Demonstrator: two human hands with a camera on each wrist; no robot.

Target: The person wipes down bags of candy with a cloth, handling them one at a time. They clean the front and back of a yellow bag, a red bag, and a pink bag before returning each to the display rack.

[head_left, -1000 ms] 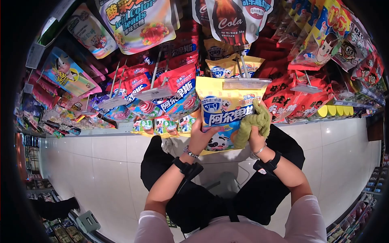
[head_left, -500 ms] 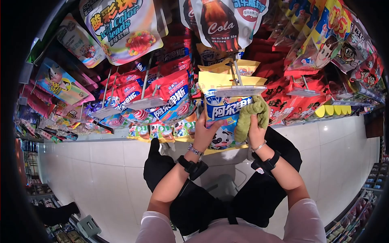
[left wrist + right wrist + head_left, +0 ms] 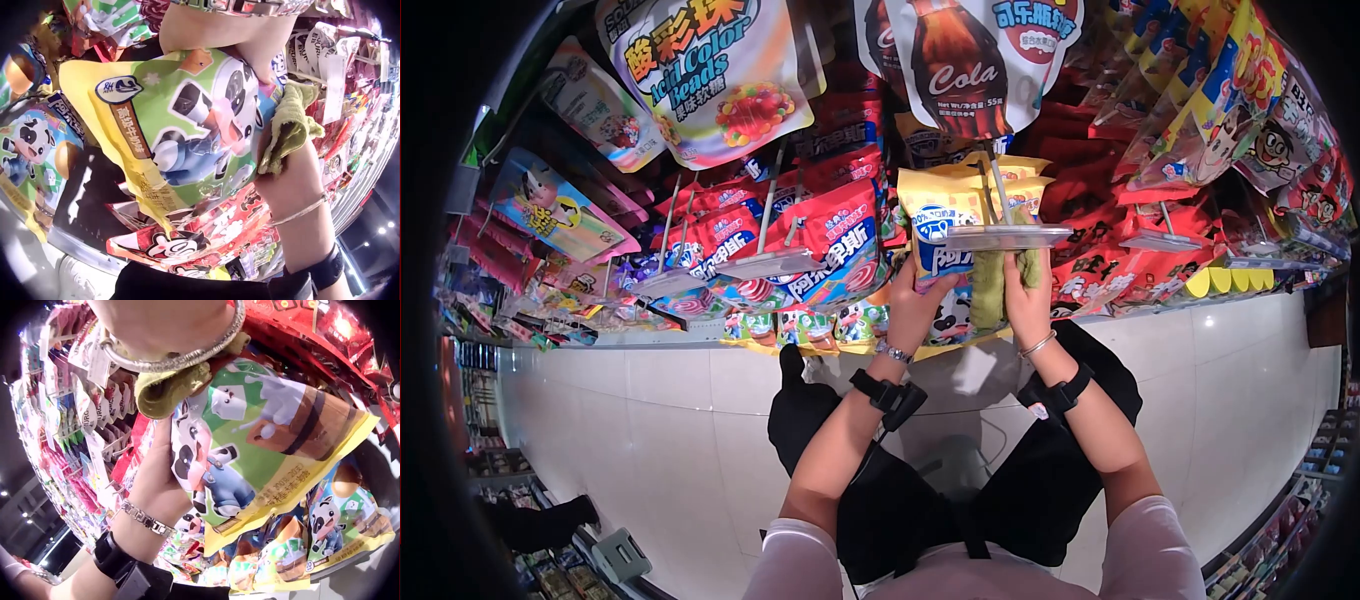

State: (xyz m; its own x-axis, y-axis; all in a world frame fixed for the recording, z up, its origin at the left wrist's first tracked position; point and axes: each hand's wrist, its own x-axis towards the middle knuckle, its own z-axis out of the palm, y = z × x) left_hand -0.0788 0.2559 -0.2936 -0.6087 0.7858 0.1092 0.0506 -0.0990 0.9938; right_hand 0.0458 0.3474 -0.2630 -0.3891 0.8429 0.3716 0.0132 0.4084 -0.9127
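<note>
In the head view a yellow and blue candy bag (image 3: 940,205) hangs upright behind a clear price holder (image 3: 1008,237). My left hand (image 3: 920,308) grips its left side, thumb across the front. On the right side, my right hand (image 3: 1028,305) holds a green cloth (image 3: 989,290) against the bag; the holder hides part of this hand's reach. The left wrist view shows the bag's cow picture (image 3: 234,115) and the cloth (image 3: 289,128) over the right hand's fingers. In the right wrist view the left hand (image 3: 164,481) lies along the bag's edge (image 3: 350,440), below the cloth (image 3: 164,394).
Red candy bags (image 3: 830,240) hang to the left and red packets (image 3: 1095,265) to the right. A cola pouch (image 3: 965,70) and an Acid Color Beads pouch (image 3: 710,85) hang above. Small cow-print bags (image 3: 805,327) sit low, over the tiled floor (image 3: 650,400).
Both hands have moved up and inward toward the rack, and the price holder now covers more of the bag and cloth. The right hand's fingers have straightened upward along the cloth.
</note>
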